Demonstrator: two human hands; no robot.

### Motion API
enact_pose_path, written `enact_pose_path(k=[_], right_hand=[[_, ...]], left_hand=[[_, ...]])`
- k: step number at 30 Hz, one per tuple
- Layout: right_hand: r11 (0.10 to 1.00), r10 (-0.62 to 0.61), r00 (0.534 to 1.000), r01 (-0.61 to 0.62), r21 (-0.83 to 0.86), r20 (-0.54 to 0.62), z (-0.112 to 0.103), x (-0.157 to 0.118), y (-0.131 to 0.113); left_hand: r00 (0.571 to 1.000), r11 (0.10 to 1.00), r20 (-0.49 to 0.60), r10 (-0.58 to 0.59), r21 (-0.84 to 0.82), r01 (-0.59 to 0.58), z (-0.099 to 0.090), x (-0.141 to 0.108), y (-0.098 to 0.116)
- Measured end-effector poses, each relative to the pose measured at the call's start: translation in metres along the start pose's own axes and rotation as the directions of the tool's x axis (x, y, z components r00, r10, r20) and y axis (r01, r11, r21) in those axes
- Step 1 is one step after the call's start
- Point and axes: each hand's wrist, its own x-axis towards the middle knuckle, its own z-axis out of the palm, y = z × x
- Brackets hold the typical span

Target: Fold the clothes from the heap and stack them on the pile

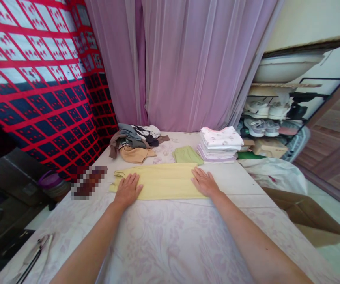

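Observation:
A yellow garment (167,179), folded into a long flat strip, lies crosswise in front of me on the patterned bed surface (164,236). On its left end rests my left hand (128,190), palm down with the fingers stretched out. My right hand (204,182) lies flat over the right end, fingers extended. Neither hand grips the cloth. Just behind the strip is a folded green garment (187,155). A neat stack of folded white clothes (220,144) stands beyond my right hand.
A loose heap of dark, grey and tan clothes (137,142) sits at the back left. Purple curtains (187,63) hang behind. To the right are a shoe rack (264,114) and an open cardboard box (309,217). A cord (34,260) lies near left.

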Motion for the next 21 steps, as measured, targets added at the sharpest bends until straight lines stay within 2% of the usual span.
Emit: enact_pose_path(k=[7, 17, 21], right_hand=[[1.0, 0.001, 1.0, -0.001, 0.01, -0.012, -0.0005, -0.0013, -0.0024], [1.0, 0.002, 1.0, -0.002, -0.026, -0.019, 0.0067, 0.0014, 0.0019], [0.997, -0.002, 1.0, 0.003, -0.081, 0.006, -0.0016, 0.0006, -0.0036]], left_hand=[[0.997, 1.0, -0.074, -0.003, -0.02, 0.001, 0.0038, -0.0006, 0.0039], [0.998, 0.998, -0.063, -0.011, -0.061, 0.008, 0.0023, -0.0043, 0.0049], [0.998, 0.997, -0.067, -0.018, -0.081, 0.012, 0.002, -0.0053, 0.0051]])
